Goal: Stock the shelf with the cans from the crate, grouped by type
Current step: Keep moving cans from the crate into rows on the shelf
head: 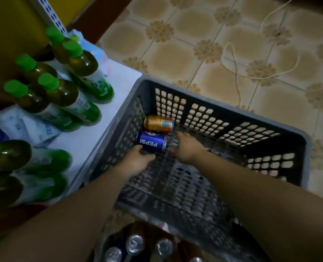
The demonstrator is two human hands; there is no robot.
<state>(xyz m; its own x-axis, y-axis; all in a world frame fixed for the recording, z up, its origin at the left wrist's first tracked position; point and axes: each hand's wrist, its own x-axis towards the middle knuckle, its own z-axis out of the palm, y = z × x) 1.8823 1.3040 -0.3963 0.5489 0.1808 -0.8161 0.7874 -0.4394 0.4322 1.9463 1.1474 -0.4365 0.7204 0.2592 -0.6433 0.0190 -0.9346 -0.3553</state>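
**Crate almost cleared, two cans to go**

Two cans lie on their sides in the far left corner of the grey crate point(223, 108). The rest of its slatted bottom is bare, so most of the stocking looks done. The left hand point(139, 160) has its fingers point(140, 151) against the near side of the blue Pepsi can point(151, 141); whether they have closed round it I cannot tell. The right hand point(187, 148) hovers just right of both cans, fingers spread and holding nothing. The orange can point(157, 123) lies just beyond the blue one, touching or nearly. Both look undented. Left of the left fingers, the shelf point(92, 137) carries green-capped bottles point(62, 95). Upright cans point(134, 244) show silver tops nearer than the wrists.
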